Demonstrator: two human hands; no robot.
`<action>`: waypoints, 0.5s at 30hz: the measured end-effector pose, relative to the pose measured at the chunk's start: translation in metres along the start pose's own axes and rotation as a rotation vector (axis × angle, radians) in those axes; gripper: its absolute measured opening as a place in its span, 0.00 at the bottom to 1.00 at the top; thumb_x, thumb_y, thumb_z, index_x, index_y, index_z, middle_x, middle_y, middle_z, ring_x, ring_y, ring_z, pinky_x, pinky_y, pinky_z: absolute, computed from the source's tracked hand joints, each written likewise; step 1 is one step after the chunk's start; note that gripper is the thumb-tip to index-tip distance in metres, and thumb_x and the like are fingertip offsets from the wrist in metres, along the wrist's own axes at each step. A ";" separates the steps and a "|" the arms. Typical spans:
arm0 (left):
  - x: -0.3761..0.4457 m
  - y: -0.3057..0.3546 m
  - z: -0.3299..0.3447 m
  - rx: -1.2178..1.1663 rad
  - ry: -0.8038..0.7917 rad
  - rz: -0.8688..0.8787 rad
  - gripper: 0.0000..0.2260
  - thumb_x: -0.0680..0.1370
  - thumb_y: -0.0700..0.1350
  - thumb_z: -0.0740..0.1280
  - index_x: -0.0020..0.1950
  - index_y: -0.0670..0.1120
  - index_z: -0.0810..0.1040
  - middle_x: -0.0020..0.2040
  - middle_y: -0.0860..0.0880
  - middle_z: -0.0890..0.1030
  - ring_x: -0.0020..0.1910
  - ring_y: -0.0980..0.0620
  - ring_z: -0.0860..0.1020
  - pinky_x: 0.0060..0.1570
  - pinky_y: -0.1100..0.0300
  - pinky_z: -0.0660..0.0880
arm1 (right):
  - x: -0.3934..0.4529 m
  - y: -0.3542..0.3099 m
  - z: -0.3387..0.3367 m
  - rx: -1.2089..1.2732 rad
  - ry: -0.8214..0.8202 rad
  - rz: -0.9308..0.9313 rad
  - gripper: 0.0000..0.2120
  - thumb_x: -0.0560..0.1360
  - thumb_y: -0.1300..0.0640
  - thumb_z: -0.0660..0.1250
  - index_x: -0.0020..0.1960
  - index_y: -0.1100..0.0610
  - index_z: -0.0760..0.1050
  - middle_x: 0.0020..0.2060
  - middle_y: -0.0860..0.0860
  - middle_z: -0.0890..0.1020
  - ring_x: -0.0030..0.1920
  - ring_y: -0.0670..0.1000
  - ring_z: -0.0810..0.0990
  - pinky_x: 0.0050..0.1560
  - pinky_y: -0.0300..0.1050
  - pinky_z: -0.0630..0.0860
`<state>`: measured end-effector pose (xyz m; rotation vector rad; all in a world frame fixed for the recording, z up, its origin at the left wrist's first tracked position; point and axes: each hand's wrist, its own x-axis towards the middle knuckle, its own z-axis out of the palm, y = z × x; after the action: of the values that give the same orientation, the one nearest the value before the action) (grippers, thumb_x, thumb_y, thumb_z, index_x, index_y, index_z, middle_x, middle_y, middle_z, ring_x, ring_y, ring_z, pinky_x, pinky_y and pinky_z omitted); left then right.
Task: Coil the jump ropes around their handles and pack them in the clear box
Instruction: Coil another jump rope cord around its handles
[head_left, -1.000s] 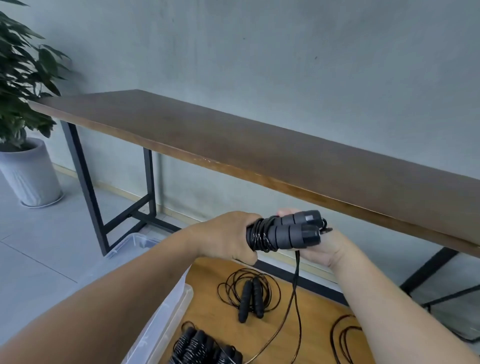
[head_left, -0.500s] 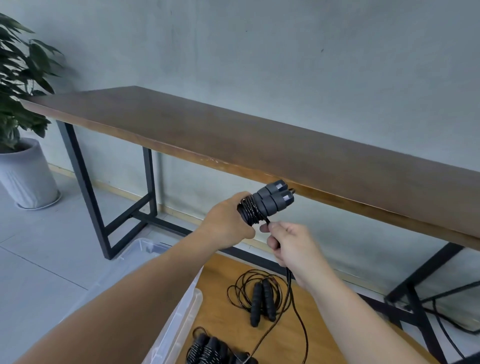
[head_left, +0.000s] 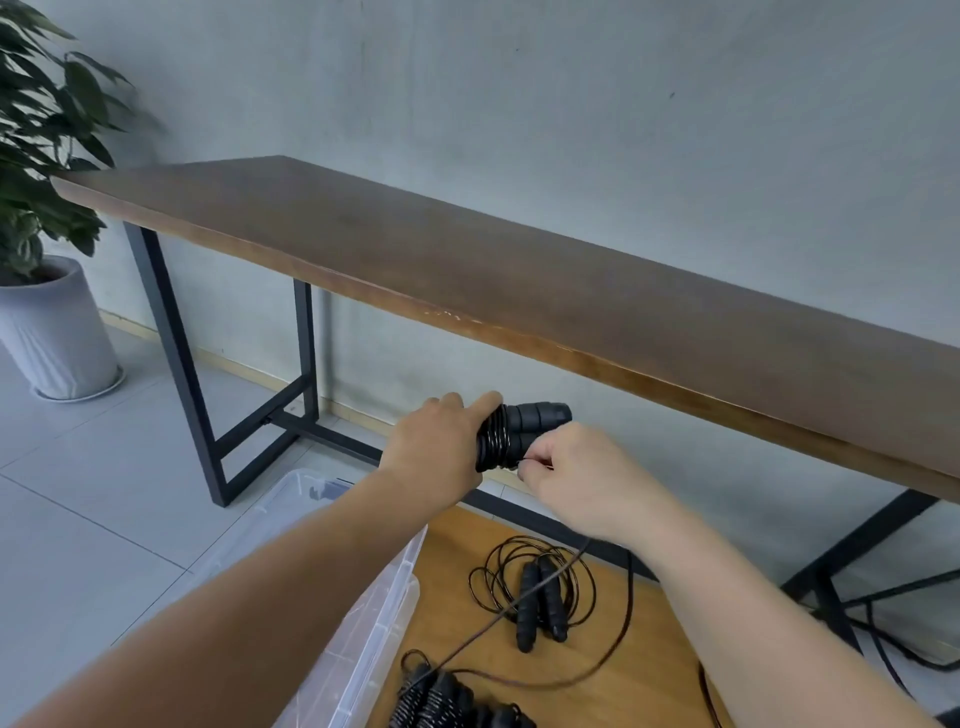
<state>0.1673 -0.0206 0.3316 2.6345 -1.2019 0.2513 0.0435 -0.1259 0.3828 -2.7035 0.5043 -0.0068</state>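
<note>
Right hand (head_left: 566, 470) rose to pinch cord against handles (head_left: 524, 428).

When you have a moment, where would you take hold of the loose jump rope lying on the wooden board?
Probably from above, across both handles at mid-length: the loose jump rope has its two black handles lying side by side inside its slack loops, flat on the wooden board, so one hand could close round both.

A light wooden board (head_left: 649, 675) is seen low in view. On it are laid a loosely coiled jump rope (head_left: 537, 597) with both handles side by side, and a wound bundle of ropes (head_left: 447, 701) at the near edge. A clear box (head_left: 363, 649) is set at its left edge.
</note>
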 end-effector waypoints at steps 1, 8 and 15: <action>-0.001 -0.003 -0.001 0.025 -0.019 0.036 0.32 0.73 0.55 0.72 0.71 0.57 0.58 0.52 0.47 0.73 0.48 0.49 0.73 0.40 0.57 0.69 | 0.002 -0.002 -0.005 -0.037 -0.022 -0.017 0.15 0.80 0.54 0.61 0.40 0.59 0.80 0.32 0.54 0.79 0.31 0.50 0.74 0.31 0.42 0.70; -0.017 -0.012 -0.004 -0.001 -0.205 0.097 0.44 0.65 0.75 0.67 0.74 0.56 0.58 0.55 0.47 0.74 0.54 0.46 0.76 0.49 0.53 0.75 | 0.013 -0.009 -0.006 -0.084 -0.121 -0.058 0.13 0.79 0.53 0.64 0.42 0.57 0.84 0.30 0.51 0.79 0.27 0.46 0.71 0.28 0.39 0.67; -0.026 -0.017 0.000 -0.091 -0.113 0.013 0.34 0.69 0.77 0.56 0.67 0.57 0.66 0.48 0.51 0.75 0.46 0.49 0.77 0.43 0.55 0.75 | 0.024 -0.011 -0.007 -0.056 -0.150 -0.096 0.13 0.79 0.53 0.65 0.38 0.54 0.83 0.29 0.48 0.77 0.29 0.46 0.72 0.29 0.39 0.67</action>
<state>0.1636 0.0090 0.3228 2.5934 -1.2345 0.0498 0.0693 -0.1279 0.3919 -2.7528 0.3342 0.1851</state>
